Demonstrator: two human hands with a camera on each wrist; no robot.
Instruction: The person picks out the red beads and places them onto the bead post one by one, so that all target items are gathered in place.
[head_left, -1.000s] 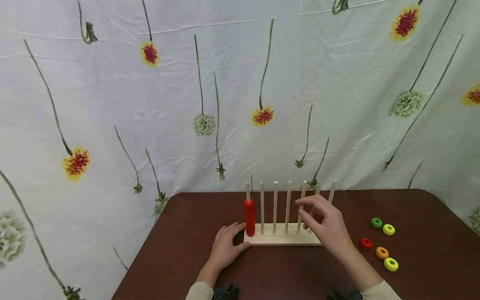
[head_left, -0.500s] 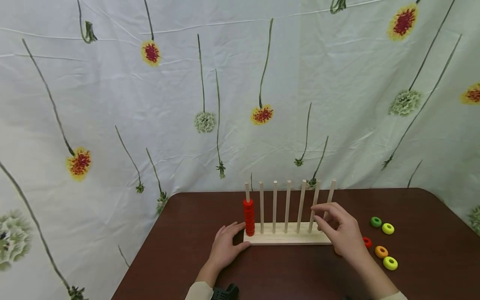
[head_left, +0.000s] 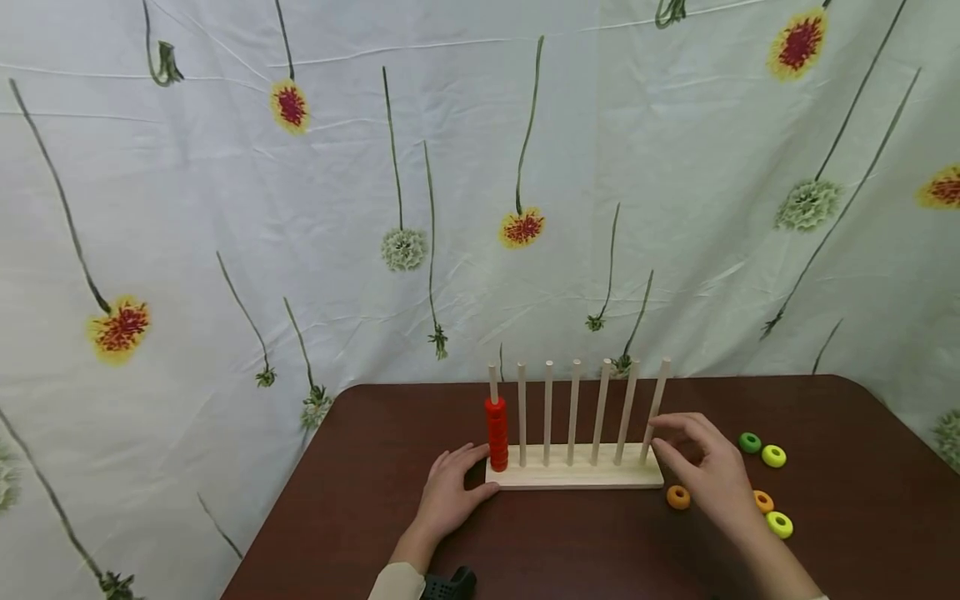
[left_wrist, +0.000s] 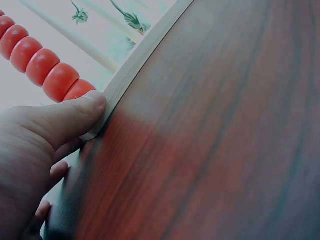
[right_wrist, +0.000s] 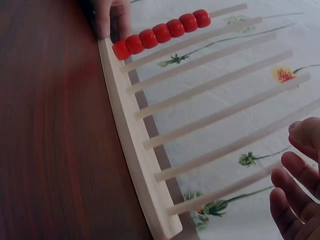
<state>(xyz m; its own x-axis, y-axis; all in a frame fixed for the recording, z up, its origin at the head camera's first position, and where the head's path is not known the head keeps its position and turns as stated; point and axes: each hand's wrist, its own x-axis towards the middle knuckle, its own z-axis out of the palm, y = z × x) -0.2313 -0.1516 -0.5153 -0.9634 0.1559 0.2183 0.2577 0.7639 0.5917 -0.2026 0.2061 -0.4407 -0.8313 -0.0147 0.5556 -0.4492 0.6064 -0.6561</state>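
Observation:
A wooden bead rack (head_left: 573, 477) with several upright pegs stands on the table. Red beads (head_left: 497, 435) are stacked on its leftmost peg. My left hand (head_left: 448, 492) grips the rack's left end; the left wrist view shows the thumb (left_wrist: 75, 117) against the base, close to the lowest red bead. By the rightmost peg (head_left: 655, 408) is my right hand (head_left: 708, 467), fingers loosely bent. In the right wrist view those fingers (right_wrist: 295, 187) hold nothing; whether they touch the peg I cannot tell.
Loose beads lie right of the rack: an orange bead (head_left: 678, 497) near its corner, another orange bead (head_left: 762, 501) partly behind my wrist, a yellow bead (head_left: 780, 524), a green bead (head_left: 749, 442) and a second yellow bead (head_left: 773, 456). A floral cloth (head_left: 570, 167) hangs behind the table.
My right hand has moved rightward along the pegs to the last one. It now covers the loose red bead and has uncovered an orange one. The left hand keeps its hold.

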